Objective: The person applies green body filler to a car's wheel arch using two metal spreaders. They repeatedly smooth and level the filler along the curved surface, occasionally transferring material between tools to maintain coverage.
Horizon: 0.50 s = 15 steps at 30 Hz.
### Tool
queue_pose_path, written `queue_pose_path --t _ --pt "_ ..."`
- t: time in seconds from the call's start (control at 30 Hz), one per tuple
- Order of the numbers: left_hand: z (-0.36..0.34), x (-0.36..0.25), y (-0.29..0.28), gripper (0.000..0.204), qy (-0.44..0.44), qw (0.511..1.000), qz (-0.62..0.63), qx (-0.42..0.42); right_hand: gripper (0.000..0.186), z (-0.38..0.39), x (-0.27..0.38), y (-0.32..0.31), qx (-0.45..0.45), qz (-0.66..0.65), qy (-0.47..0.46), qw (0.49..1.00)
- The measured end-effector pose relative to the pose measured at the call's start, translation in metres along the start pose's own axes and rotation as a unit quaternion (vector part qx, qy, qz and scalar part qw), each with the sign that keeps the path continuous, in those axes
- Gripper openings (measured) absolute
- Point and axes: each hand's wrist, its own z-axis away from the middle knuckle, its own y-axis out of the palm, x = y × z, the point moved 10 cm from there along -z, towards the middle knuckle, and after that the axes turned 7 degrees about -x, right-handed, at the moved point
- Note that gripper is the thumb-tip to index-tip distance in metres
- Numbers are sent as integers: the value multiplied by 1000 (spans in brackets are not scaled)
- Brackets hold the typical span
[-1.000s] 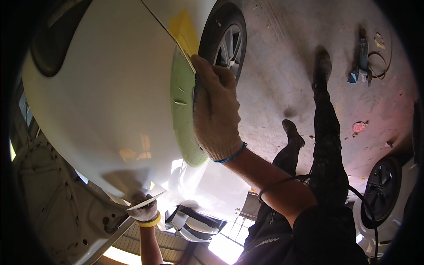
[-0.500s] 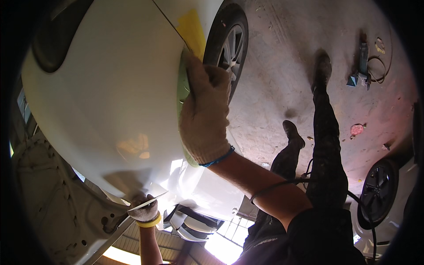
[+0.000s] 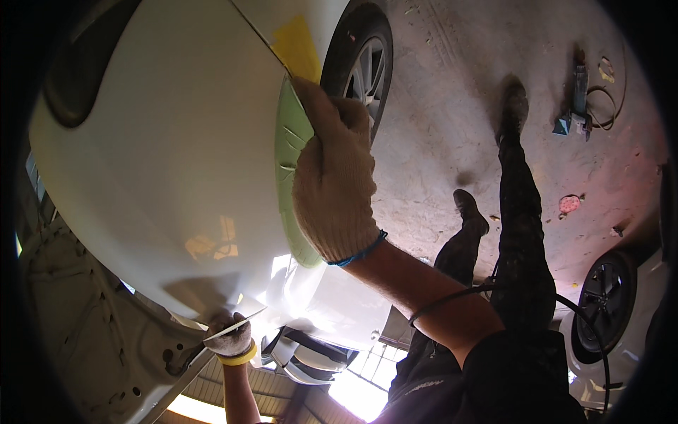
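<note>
My right hand (image 3: 337, 180), in a pale knit glove with a blue cuff, is closed at the edge of a white car panel (image 3: 169, 148). Its fingertips are by the panel seam, just below a yellow patch (image 3: 296, 51). What it grips, if anything, is hidden. Beside the hand a smooth light-green filler patch (image 3: 289, 152) with a few ridges runs along the panel. At the lower left my left hand (image 3: 229, 340), in a soiled glove with a yellow cuff, is closed on a thin pale flat plate (image 3: 236, 326), seen nearly edge-on.
A car wheel (image 3: 366, 67) stands beyond my right hand. On the concrete floor (image 3: 445, 99) lie a tool with a hose (image 3: 580, 99) and a pink round scrap (image 3: 569, 204). Another car's wheel (image 3: 605, 300) is at the right. A dark cable (image 3: 452, 291) crosses my right forearm.
My right hand has shifted slightly right relative to the panel, uncovering more of the green filler. The view has moved a little. My left hand and its plate have stayed nearly still.
</note>
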Motion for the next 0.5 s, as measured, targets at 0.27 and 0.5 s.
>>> queue_pose_path --t 0.27,0.5 --pt "2 0 0 30 3 1000 -1 5 58 2 5 4 -20 11 -10 1000" --pt "-5 -4 0 27 -10 999 30 -9 54 16 1 3 -33 -21 -124 991"
